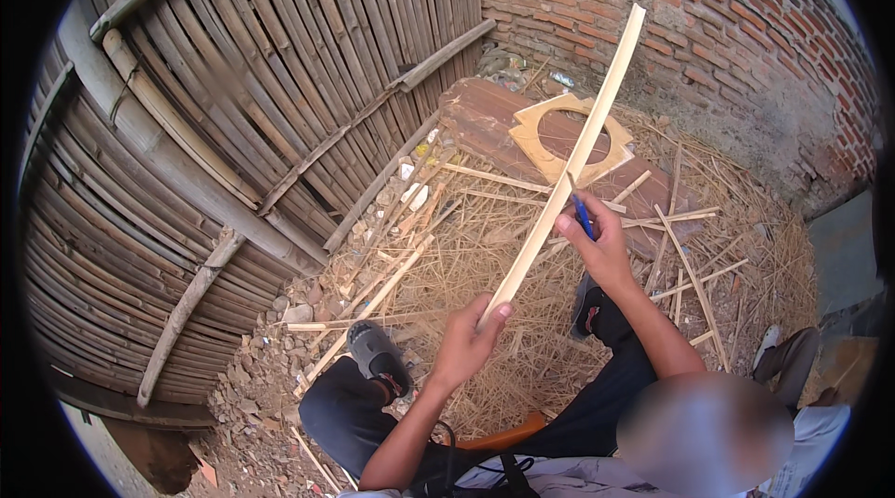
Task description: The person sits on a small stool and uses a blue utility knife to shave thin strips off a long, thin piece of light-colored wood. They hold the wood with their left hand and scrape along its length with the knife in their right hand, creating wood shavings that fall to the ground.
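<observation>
Okay so the left hand (466, 339) is pinching the near end of a long pale strip (589, 134), thumb on top, and the strip runs up and away on a slant, slightly bowed at the far end. The right hand (606, 251) has its fingers wrapped round a blue tool (583, 214), and the tip sits right at the strip about halfway along; the fingers hide a good bit of it, so can't tell exactly what sort it is. Both grips are closed on something. Place is pretty cluttered tbh. Behind the strip there's a brown board (485, 116) lying on the ground with a pale frame with a round hole (528, 132) on it, and the strip cuts across the view of that hole. Dry straw-like shavings (485, 283) are all over the ground, with loose strips (392, 283) scattered on both sides, and rubble (252, 395) piled along the foot of the bamboo fence (308, 50) on the left. A brick wall (746, 41) closes off the far side. The person's own dark trouser legs (345, 414) spread either side, a grey shoe (376, 353) near the left hand. Another person's leg (792, 363) pokes in at lower right, next to a blurred patch.
</observation>
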`<state>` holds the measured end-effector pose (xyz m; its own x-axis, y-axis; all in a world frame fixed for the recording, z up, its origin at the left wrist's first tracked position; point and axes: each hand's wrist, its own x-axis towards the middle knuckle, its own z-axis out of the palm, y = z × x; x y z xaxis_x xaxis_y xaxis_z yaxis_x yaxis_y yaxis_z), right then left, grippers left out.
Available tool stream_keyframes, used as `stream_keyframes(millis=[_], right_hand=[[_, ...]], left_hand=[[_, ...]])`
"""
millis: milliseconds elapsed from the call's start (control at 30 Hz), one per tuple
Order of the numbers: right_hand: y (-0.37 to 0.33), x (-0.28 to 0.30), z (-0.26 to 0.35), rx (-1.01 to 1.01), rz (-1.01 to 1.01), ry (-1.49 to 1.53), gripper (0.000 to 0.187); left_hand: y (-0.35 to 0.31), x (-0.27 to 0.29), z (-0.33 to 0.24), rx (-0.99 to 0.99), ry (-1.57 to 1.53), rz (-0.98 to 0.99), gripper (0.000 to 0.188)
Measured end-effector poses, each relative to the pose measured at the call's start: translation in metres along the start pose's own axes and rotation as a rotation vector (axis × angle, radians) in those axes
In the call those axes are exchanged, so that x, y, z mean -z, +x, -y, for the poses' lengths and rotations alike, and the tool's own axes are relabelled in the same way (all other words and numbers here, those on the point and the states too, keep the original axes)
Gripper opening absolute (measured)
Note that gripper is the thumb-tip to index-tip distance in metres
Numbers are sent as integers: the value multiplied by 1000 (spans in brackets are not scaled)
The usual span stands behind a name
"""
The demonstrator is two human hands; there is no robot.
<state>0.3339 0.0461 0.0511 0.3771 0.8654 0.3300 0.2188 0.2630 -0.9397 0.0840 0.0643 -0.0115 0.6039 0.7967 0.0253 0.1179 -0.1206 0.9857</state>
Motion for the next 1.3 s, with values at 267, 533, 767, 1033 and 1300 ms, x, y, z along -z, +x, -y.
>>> stream_keyframes(millis=[267, 533, 767, 1033, 1300], right_hand=[[-24, -5, -5, 458, 186, -561, 35], [-39, -15, 6, 631, 245, -729, 31], [-42, -22, 6, 608, 226, -746, 31], [-32, -14, 6, 566, 108, -787, 29], [0, 17, 1, 486, -82, -759, 29]], left_hand=[[-4, 1, -10, 37, -105, -96, 28], [-8, -1, -21, 40, -186, -121, 22], [-11, 2, -14, 98, -277, -93, 23], [-11, 4, -12, 94, -130, -112, 30], [-25, 6, -2, 112, -146, -53, 27]])
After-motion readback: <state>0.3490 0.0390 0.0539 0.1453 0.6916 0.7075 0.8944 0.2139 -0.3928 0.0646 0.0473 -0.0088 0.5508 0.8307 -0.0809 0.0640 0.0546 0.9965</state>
